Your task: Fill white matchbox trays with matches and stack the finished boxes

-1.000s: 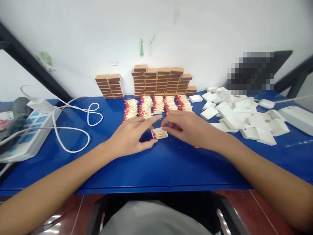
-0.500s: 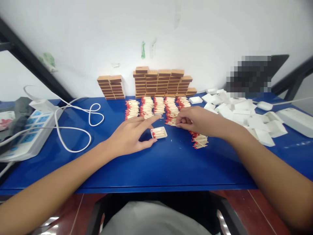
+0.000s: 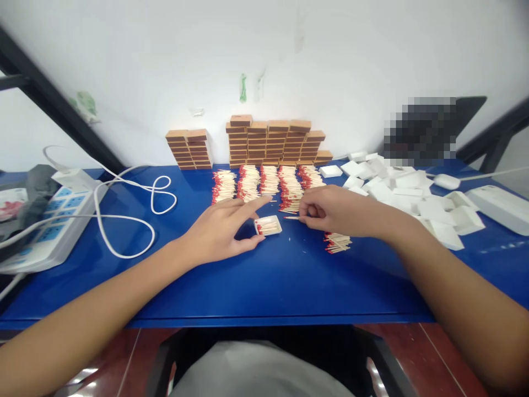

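A small white matchbox tray (image 3: 268,225) with several red-tipped matches in it lies on the blue table (image 3: 256,281). My left hand (image 3: 225,229) steadies the tray between thumb and forefinger, fingers curved around its left side. My right hand (image 3: 330,209) is just right of the tray, fingers pinched on a match or two (image 3: 291,218) pointing toward the tray. Rows of red-tipped matches (image 3: 266,182) lie behind both hands. A small loose bundle of matches (image 3: 336,242) lies under my right wrist.
Stacks of brown matchbox sleeves (image 3: 273,140) stand against the wall, with a smaller stack (image 3: 189,148) to their left. A heap of white empty trays (image 3: 409,196) fills the right side. A power strip (image 3: 45,226) and looping white cable (image 3: 132,215) lie at left.
My right hand went from the tray to the match rows, picked up matches, and has come back toward the tray. The loose bundle became visible. My left hand stayed put.
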The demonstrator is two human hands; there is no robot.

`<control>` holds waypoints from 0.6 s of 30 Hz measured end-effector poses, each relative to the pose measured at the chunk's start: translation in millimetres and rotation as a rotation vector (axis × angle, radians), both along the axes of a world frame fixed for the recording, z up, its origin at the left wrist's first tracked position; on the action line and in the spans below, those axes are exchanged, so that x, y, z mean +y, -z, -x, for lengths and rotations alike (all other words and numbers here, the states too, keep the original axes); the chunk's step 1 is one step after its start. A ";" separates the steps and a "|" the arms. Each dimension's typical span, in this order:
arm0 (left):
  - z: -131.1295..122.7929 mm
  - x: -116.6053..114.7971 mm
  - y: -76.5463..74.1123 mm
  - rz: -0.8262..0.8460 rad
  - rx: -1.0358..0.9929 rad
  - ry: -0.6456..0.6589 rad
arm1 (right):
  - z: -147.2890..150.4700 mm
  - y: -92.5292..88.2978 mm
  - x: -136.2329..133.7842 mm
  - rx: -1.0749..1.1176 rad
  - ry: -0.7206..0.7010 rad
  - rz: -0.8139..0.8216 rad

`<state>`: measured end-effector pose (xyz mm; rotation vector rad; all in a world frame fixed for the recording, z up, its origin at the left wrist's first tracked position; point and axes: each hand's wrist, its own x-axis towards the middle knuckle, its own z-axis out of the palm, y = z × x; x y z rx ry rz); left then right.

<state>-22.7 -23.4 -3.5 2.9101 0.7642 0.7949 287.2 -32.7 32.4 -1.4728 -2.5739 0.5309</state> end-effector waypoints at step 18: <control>-0.1 0.2 -1.3 0.000 0.011 -0.005 | 13.5 6.2 0.0 0.000 0.039 0.006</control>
